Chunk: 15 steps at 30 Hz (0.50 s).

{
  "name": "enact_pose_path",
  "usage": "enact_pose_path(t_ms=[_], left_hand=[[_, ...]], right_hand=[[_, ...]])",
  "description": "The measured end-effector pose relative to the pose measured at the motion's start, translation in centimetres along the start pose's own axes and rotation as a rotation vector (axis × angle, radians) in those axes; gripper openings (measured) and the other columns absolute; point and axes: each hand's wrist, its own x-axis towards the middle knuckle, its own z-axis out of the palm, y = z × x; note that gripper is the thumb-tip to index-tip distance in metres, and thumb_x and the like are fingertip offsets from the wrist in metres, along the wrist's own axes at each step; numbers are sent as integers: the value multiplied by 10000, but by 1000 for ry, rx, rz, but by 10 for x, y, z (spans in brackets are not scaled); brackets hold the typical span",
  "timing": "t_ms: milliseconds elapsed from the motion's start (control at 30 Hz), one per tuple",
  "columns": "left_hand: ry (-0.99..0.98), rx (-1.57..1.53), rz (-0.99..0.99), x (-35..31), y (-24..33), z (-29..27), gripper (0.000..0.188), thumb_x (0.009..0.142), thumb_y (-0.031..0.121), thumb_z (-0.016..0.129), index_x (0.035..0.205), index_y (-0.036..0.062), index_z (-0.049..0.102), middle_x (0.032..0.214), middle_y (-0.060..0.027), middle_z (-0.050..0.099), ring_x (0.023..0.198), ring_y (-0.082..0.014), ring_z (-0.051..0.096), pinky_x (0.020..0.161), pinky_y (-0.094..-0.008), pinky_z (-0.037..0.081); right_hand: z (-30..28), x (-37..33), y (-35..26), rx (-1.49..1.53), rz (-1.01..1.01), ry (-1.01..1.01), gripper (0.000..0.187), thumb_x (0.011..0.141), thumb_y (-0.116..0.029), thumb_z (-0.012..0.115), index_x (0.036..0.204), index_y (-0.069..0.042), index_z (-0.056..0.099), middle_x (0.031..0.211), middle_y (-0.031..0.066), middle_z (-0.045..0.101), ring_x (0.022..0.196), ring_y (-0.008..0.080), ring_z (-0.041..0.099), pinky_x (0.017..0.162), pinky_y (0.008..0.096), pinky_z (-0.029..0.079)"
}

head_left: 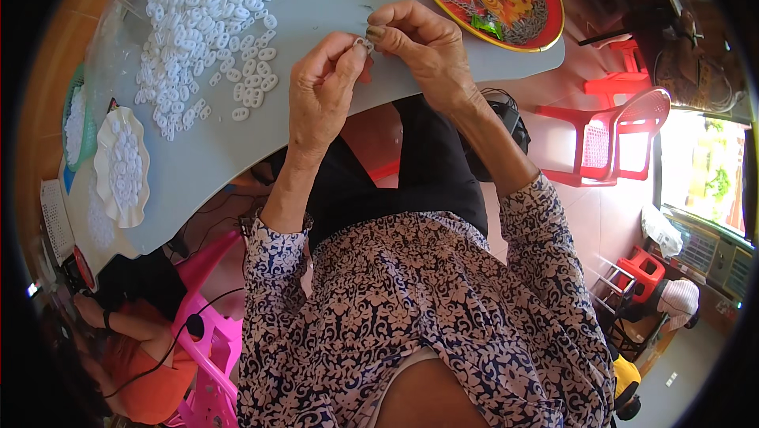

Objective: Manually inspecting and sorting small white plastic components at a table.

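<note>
Both hands meet above the table's near edge. My left hand (322,88) is closed, its thumb and forefinger pinching a small white plastic piece (364,43) like the loose ones on the table. My right hand (431,52) is closed at the same spot, thumb against forefinger. Whatever sits between its fingertips is too small to make out. To the left of the hands, a large heap of white two-holed oval plastic pieces (194,25) covers the table, with several scattered at its near side. Right of the hands stands a round red tray (556,13) holding many small grey metal bits.
A scalloped white dish (143,183) and a green basket (73,161), both with white pieces, stand on the grey table (213,161) at left. A green wrapper (487,26) lies in the tray. Another person (150,357) sits at lower left by a pink chair (212,349); red chairs (594,135) stand right.
</note>
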Motion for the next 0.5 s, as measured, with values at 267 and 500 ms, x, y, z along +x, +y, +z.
enact_pose_path(t_ms=[267, 500], left_hand=[[10, -23, -9, 0, -2, 0, 182, 911, 144, 526, 853, -22, 572, 714, -4, 567, 640, -56, 511, 585, -200, 410], [19, -51, 6, 0, -3, 1, 177, 908, 137, 525, 850, -25, 567, 709, -4, 565, 634, -54, 510, 578, -200, 411]], right_hand=[[6, -1, -1, 19, -2, 52, 121, 854, -61, 638, 964, -12, 624, 832, 2, 630, 780, 62, 566, 723, 212, 482], [6, -1, -2, -2, -12, 22, 140, 862, -43, 621, 996, -4, 606, 844, 5, 623, 782, 69, 576, 731, 221, 489]])
